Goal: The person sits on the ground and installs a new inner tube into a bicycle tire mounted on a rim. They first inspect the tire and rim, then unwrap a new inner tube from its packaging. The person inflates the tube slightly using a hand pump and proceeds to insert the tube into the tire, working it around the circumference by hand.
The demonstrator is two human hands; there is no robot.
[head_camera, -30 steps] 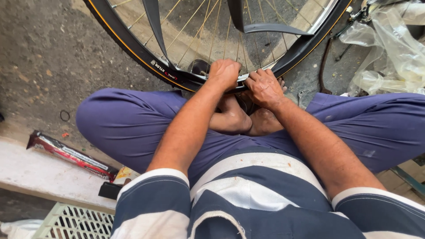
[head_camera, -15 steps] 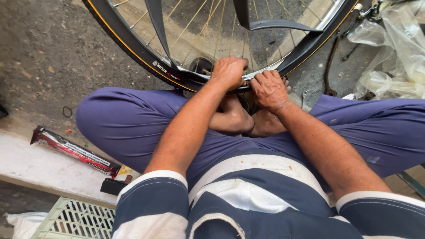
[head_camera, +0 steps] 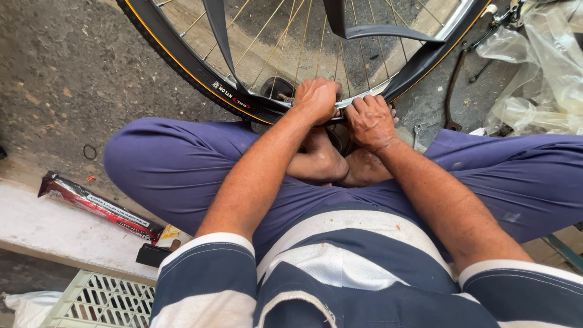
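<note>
Gripping the tyre [head_camera: 182, 58] at twelve o'clock: left hand [head_camera: 317, 98] and right hand [head_camera: 369, 121] clenched side by side on its lowest arc against the rim [head_camera: 452, 21], equally near.

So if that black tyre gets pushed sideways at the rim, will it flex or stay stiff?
The tyre probably flexes: both the left hand and right hand press its edge at the rim. It looks like thin rubber, so likely light. Its surface looks matt, so it should grip rather than slip.
</note>
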